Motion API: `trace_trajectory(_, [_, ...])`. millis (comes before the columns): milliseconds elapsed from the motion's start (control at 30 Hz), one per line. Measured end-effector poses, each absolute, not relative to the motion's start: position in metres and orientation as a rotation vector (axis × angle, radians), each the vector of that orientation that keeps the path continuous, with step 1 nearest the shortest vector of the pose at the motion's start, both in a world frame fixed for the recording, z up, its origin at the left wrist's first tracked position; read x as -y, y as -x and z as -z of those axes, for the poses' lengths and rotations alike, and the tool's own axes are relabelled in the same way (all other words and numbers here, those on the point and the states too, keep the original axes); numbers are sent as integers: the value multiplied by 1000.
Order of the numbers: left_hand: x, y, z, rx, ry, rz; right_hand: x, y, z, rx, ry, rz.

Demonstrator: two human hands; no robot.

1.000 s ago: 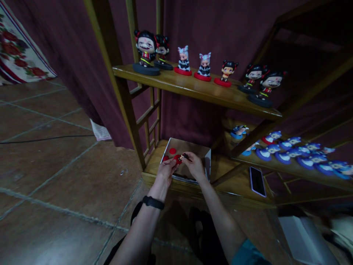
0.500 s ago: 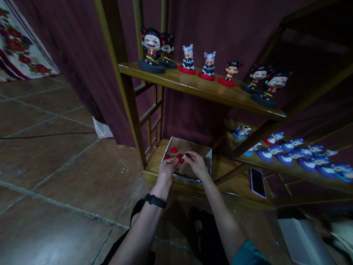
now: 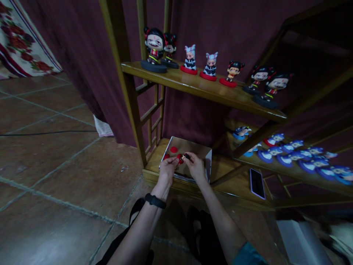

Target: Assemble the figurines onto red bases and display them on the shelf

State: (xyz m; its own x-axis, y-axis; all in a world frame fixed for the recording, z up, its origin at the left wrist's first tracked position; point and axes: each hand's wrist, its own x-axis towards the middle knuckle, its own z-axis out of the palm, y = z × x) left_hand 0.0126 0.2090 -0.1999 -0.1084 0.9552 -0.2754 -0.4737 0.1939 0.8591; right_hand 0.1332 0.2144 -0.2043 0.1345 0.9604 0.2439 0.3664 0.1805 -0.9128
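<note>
Over a shallow open box (image 3: 208,163) on the low wooden shelf, my two hands meet at one small figurine. My left hand (image 3: 168,167) is closed, its fingertips pinching a round red base (image 3: 180,158). Closed around the dark-haired head of the little figurine (image 3: 184,157) is my right hand (image 3: 196,166). The figurine is at the red base, but whether the two are joined I cannot tell. Inside the box lie a flat red disc (image 3: 173,149) and another red piece (image 3: 166,156), partly behind my left hand.
Several figurines on red or dark bases line the upper shelf (image 3: 204,86) above my hands. More figurines (image 3: 292,156), mostly on blue bases, stand on the right shelf. A phone (image 3: 257,183) lies right of the box. A wooden post (image 3: 129,110) rises at the left.
My hands stay over the box, still on the figurine and its base. My right hand has shifted slightly, and the figurine has turned a little. The camera view has moved slightly.
</note>
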Motion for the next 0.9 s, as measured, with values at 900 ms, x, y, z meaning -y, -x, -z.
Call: trace_trajectory(900, [-206,-14,198,-869,-226,-1237,-206,-131,191,1248,1273,-850])
